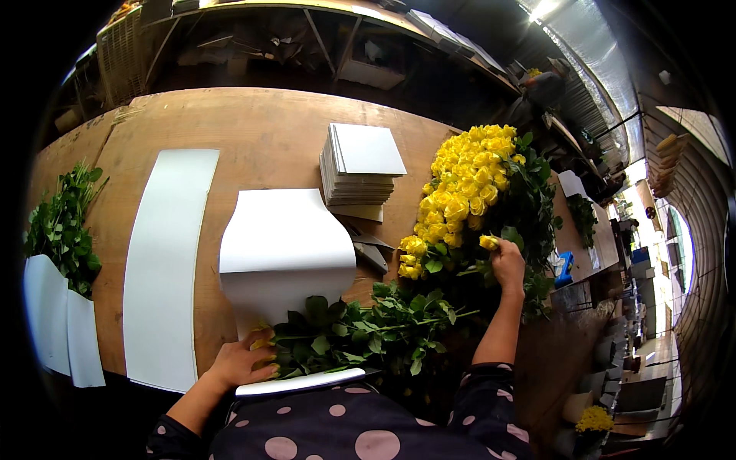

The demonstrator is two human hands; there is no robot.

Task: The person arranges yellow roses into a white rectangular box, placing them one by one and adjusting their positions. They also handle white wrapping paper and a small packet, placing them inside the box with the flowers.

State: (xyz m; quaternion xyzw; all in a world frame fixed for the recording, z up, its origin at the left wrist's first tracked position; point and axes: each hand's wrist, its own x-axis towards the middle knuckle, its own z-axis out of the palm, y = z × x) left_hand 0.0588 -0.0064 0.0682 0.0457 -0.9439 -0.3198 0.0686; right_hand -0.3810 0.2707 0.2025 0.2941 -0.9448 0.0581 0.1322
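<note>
My right hand (507,268) is closed on a yellow rose (489,242), pinching it just beside its bloom, in front of a big heap of yellow roses (468,180). My left hand (241,362) lies with its fingers apart against a few yellow rose heads, partly hidden by the fingers. From there leafy green rose stems (368,330) stretch to the right along the table's near edge. Under those blooms and leaves runs a curled white sheet (287,230), its middle arched up. A white strip of its near end (307,381) shows against my body.
A stack of white cards (368,149) stands behind the curled sheet, with a dark tool (372,253), perhaps a stapler, beside it. A long white sheet (170,261) lies to the left on the wooden table (253,115). At far left is a white-wrapped leafy bunch (65,230).
</note>
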